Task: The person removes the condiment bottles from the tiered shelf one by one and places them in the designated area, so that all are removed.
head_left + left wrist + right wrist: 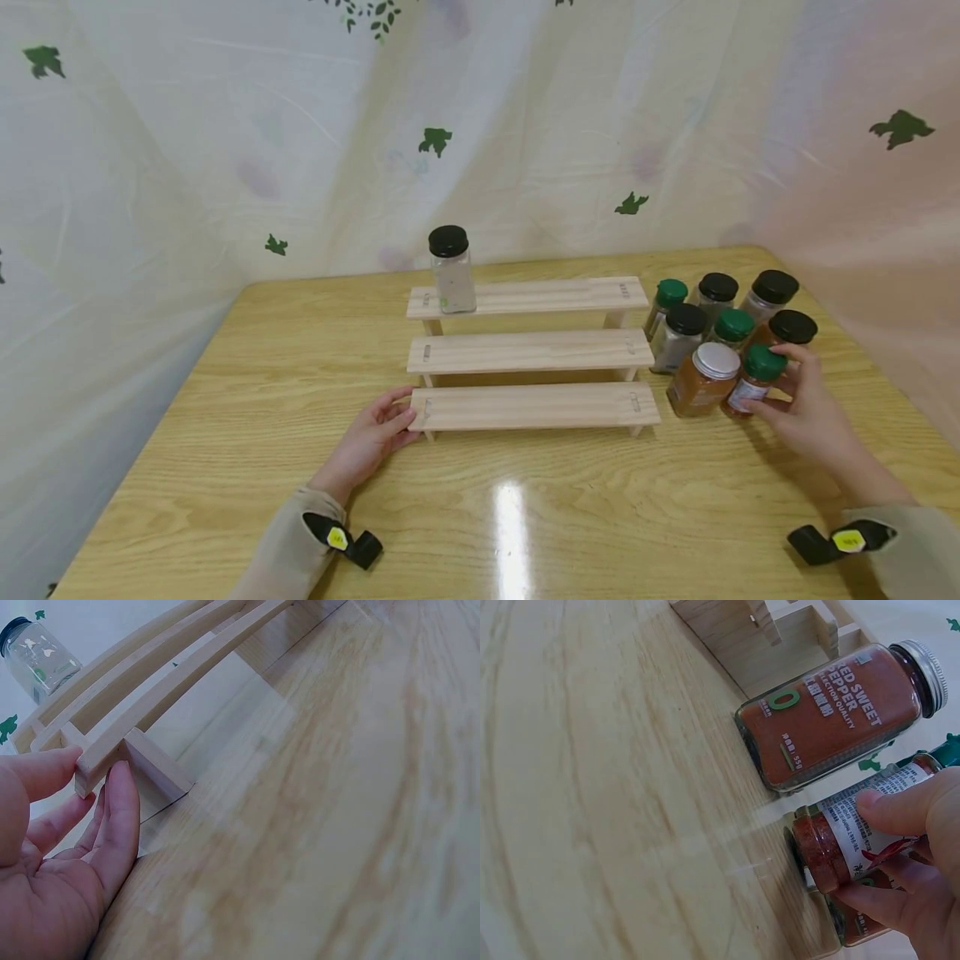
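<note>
A three-tier wooden spice rack (pixel 534 406) stands on the table. My left hand (pixel 377 437) pinches the left end of its lowest shelf; the left wrist view shows the thumb on the shelf edge and fingers (pixel 120 825) beneath. On the top shelf's left end stands a clear, black-lidded jar (pixel 453 279). My right hand (pixel 806 408) grips a green-lidded spice jar (pixel 756 379) with reddish contents, thumb across its white label (pixel 855 810). Beside it sits a silver-lidded red sweet pepper jar (pixel 829 716).
Several more spice jars with black or green lids, among them a black-lidded jar (pixel 677 337), crowd the table (pixel 262 400) right of the rack. A pale curtain (pixel 525 125) with leaf prints hangs behind the table.
</note>
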A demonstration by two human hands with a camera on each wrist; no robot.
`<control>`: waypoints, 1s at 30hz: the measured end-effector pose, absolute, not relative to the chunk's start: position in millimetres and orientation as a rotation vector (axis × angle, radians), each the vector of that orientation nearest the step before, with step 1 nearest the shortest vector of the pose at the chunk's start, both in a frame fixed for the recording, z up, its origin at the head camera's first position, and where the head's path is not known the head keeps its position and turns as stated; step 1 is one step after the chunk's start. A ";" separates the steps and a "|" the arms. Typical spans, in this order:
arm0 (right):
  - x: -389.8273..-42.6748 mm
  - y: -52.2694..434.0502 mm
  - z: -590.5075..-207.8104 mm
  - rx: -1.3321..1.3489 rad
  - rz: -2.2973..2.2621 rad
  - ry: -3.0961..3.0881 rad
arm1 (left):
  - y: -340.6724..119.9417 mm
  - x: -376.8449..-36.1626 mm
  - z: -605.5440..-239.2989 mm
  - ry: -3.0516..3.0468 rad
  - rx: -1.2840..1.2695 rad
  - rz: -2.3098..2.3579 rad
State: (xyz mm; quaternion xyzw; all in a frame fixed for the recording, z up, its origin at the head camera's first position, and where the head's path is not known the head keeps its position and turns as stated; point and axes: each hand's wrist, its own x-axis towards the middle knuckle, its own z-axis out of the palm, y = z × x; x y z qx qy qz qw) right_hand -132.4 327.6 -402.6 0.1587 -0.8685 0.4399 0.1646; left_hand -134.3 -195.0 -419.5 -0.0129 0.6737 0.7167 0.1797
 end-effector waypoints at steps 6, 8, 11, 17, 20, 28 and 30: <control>-133.9 329.6 -406.1 0.476 1.274 -2.455 | -195.0 -133.7 -418.6 1.900 -0.034 2.031; -134.1 329.6 -407.0 0.482 1.275 -2.449 | -194.9 -133.5 -418.1 1.896 -0.034 2.034; -134.4 328.8 -407.6 0.482 1.275 -2.448 | -194.5 -133.1 -417.1 1.892 -0.036 2.041; -134.5 326.7 -409.2 0.476 1.290 -2.427 | -195.1 -132.3 -416.3 1.882 -0.021 2.051; -134.2 327.1 -409.3 0.497 1.320 -2.401 | -195.1 -132.2 -415.8 1.876 -0.019 2.057; -132.6 331.3 -400.2 0.520 1.325 -2.427 | -195.2 -132.1 -416.0 1.875 -0.010 2.060; -131.6 332.5 -396.2 0.503 1.311 -2.463 | -195.7 -132.0 -416.9 1.873 -0.011 2.062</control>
